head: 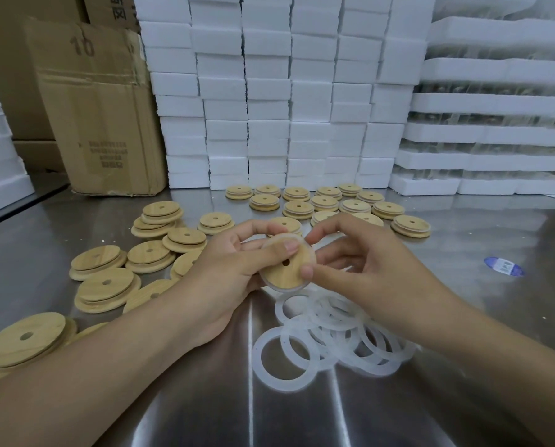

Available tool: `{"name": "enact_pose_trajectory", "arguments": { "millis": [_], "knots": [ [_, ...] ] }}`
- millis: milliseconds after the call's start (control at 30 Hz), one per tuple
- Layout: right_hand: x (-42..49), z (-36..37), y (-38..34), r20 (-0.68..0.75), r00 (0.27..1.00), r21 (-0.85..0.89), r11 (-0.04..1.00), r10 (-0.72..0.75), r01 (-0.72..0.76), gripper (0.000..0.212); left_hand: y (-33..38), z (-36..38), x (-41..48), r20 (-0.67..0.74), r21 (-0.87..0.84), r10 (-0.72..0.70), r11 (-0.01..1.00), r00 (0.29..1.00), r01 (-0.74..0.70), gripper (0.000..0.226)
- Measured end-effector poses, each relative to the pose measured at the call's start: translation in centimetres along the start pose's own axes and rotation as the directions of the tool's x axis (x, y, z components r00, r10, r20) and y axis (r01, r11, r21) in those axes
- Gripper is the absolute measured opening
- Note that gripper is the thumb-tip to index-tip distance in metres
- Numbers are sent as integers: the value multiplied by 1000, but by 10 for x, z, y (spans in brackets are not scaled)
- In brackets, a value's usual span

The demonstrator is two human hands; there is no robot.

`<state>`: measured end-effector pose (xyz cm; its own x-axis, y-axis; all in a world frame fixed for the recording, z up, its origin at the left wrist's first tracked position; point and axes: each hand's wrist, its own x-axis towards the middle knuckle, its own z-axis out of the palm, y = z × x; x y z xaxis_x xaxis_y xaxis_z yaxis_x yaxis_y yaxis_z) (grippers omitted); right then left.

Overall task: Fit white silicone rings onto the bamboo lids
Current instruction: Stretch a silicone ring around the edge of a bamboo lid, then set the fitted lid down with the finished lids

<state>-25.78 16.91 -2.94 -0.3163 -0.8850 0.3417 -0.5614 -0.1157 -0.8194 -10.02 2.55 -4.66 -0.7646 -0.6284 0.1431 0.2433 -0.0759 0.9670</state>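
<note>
— Where's the bamboo lid [285,266]?
— Above the counter [463,317], gripped in the left hand [227,269], thumb on top.
— And the right hand [366,262]?
— Pinching the white silicone ring [277,239] at the lid's rim, above the loose rings [334,333].

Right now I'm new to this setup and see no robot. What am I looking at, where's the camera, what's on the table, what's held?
There is no machine here. A person works with bare hands, and the single picture comes from a camera worn on their head, looking forward and down.

The left hand grips a bamboo lid that has a small hole in it, with the thumb on top. The right hand pinches the white silicone ring at the lid's rim.

On the steel table, a pile of loose rings lies near the person. There are scattered lids on the left and tidier lids farther back. Behind them stand white foam boxes and a cardboard box.
</note>
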Motion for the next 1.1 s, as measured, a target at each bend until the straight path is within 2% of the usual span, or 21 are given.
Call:
{"name": "enact_pose_trajectory", "arguments": {
  "millis": [133,233,333,433,533,733,833,933,1000,1100],
  "knots": [
    [2,-4,-1,-20,999,84,996,30,-28,19,-1,2,-1,8,33,20,999,1000,-21,40],
    [11,-22,5,-142,985,116,990,98,-82,11,-3,2,0,-35,98,48,994,998,-45,20],
    [20,-47,23,-351,906,160,969,236,-190,10,-4,1,1,-75,112,53,993,996,-44,18],
    [25,-67,42,-475,806,298,926,353,-230,16,-3,2,1,-105,114,40,993,994,-28,22],
    [27,-76,56,-488,738,418,867,467,-272,27,-3,2,2,-127,130,32,991,991,-16,24],
    [29,-76,70,-461,729,425,847,506,-319,25,-3,3,3,-149,138,20,990,989,1,26],
    [28,-76,72,-443,755,301,873,483,-382,22,-3,3,3,-152,142,22,990,988,-1,26],
    [27,-75,73,-457,816,-105,890,354,-444,18,-4,3,3,-152,142,25,990,988,-3,27],
    [26,-71,71,-458,855,-292,867,243,-403,19,-3,3,3,-149,147,27,989,988,-5,27],
    [25,-66,69,-376,909,-404,852,177,-333,19,-3,3,3,-144,156,29,988,989,-6,27]
  ]
}}
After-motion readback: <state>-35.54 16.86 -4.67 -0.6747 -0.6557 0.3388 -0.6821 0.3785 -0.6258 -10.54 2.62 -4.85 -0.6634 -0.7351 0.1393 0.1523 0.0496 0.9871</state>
